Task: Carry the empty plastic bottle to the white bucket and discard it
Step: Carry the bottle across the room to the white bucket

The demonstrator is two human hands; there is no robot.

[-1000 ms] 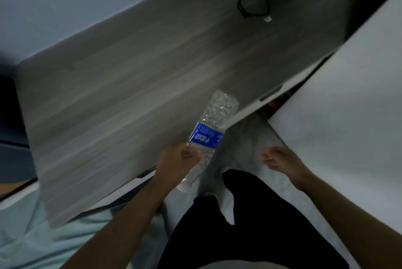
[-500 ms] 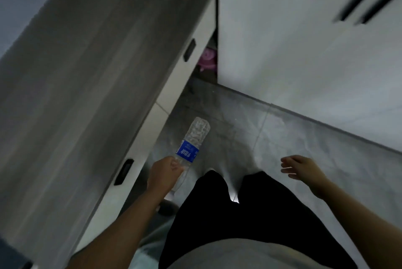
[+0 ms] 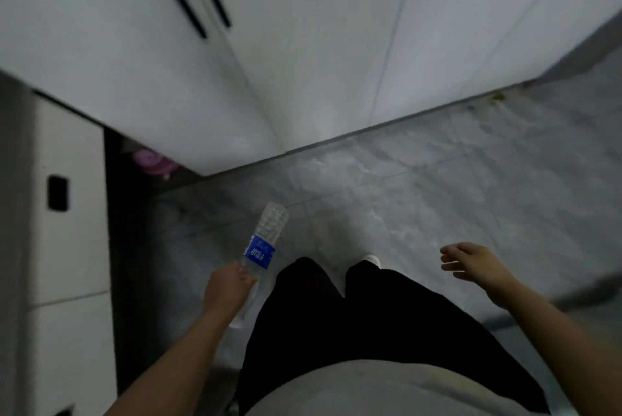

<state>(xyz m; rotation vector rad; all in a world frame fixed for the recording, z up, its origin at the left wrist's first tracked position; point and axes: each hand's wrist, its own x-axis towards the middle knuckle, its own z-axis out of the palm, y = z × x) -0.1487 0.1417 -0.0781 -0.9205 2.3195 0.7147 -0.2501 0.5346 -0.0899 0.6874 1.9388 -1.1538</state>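
Bottle (image 3: 265, 242): clear, blue label, long axis pointing forward and away over the grey floor (image 3: 437, 200).
Left hand (image 3: 228, 291): wrapped round its near end.
Right hand (image 3: 473, 262): loose, holding nothing.
White bucket: not in sight.

the left hand (image 3: 227, 289) is wrapped around the lower part of a clear plastic bottle (image 3: 266, 240) with a blue label, its base pointing up and away beyond the fingers. the right hand (image 3: 474, 264) hangs loose, fingers spread, holding nothing (grey tiled floor (image 3: 437, 196) lies under both). white cabinet doors (image 3: 303, 45) stand ahead.
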